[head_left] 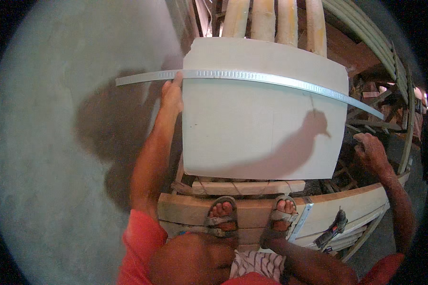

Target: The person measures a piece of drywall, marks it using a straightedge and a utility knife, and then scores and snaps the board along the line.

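A long, thin metal strip (233, 75) with a row of slots lies across the upper part of a white board (252, 128) and extends past both its sides. My left hand (172, 92) is closed at the board's left edge, with its finger end on the strip; the rest of the grip is partly hidden. To the right of the board, apart from it, my right hand (371, 153) hangs with bent fingers pressed together. Anything inside them is too small to make out. The right hand's shadow falls on the board, with thin lines sticking out of it.
My sandalled feet stand on a wooden plank (256, 204). On slats at the right rests a dark hand tool (335, 228) with a red part, beside a metal strap (301, 221). Pale round poles (264, 21) run behind the board. A grey wall (57, 142) rises at the left.
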Demonstrator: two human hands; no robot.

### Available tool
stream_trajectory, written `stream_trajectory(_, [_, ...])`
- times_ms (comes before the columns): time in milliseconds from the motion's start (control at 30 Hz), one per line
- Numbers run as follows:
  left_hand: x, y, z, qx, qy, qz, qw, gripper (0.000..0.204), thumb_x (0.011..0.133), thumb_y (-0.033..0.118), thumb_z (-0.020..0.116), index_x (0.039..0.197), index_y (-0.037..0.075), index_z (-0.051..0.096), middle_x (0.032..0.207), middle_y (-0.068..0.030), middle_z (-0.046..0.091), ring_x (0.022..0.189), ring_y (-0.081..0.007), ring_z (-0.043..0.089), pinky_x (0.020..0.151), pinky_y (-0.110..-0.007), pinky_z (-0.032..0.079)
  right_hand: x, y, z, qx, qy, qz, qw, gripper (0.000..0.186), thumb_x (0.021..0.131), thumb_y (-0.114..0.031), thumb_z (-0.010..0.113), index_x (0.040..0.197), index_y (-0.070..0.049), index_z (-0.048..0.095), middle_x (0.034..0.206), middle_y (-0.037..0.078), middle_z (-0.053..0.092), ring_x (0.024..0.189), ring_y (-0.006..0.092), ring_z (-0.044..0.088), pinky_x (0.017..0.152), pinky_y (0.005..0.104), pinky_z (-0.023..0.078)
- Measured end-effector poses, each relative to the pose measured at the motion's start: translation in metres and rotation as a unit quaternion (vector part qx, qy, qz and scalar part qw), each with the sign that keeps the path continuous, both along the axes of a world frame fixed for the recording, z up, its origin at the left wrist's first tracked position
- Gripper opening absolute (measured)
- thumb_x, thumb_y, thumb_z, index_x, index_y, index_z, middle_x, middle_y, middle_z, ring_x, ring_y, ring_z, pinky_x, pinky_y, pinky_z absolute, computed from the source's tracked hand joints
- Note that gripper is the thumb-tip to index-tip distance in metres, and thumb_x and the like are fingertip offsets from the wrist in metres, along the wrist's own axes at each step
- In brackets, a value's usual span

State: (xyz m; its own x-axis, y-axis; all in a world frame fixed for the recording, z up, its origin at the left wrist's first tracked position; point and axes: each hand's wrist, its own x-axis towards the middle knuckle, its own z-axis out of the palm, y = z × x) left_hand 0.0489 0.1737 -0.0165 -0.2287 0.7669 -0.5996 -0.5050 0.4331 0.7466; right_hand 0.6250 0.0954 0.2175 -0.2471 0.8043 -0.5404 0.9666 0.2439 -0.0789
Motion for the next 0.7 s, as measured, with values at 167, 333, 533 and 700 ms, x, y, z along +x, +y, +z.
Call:
stream_trajectory(167, [-0.001,0.004,-0.003,-0.011,0.049,0.011,0.999,0.046,0.096,0.026,0.061,0.126,-0.005,0.050,0.121,-0.0170,0.059,0.108,-0.0271,0.059,0.093,-0.040,0.049,-0.029,0.076,-0.061,0.071,0.052,-0.011,0.996,0.047,0.083,-0.009,0.066,0.128,-0.006,0.053,0.123,0.021,0.056,0.112,0.0403,0.055,0.098,0.0475,0.043])
stream_trajectory(333, [0.008,0.019,-0.003,0.020,0.021,-0.022,0.999,0.046,0.095,0.028,0.062,0.122,-0.009,0.052,0.115,-0.0170,0.062,0.103,-0.0256,0.061,0.090,-0.038,0.050,-0.055,0.087,-0.168,0.199,0.102,-0.041,0.974,0.054,0.087,-0.011,0.060,0.139,-0.015,0.046,0.141,0.023,0.044,0.126,0.0419,0.047,0.104,0.0469,0.042])
stream_trajectory(533, [-0.010,0.014,-0.006,0.039,0.034,-0.024,0.998,0.041,0.096,0.027,0.061,0.114,-0.009,0.056,0.109,-0.0169,0.063,0.097,-0.0249,0.063,0.086,-0.037,0.051,-0.081,0.073,-0.194,0.207,0.156,-0.090,0.962,0.047,0.092,-0.014,0.056,0.137,-0.023,0.050,0.144,0.019,0.041,0.126,0.0409,0.049,0.101,0.0471,0.046])
stream_trajectory(700, [-0.006,0.016,-0.012,0.019,0.069,-0.016,0.997,0.041,0.096,0.027,0.061,0.115,-0.009,0.055,0.108,-0.0170,0.063,0.098,-0.0252,0.062,0.087,-0.037,0.050,-0.084,0.063,-0.190,0.215,0.127,-0.114,0.962,0.041,0.094,-0.013,0.054,0.134,-0.022,0.053,0.143,0.016,0.044,0.123,0.0384,0.052,0.098,0.0463,0.049])
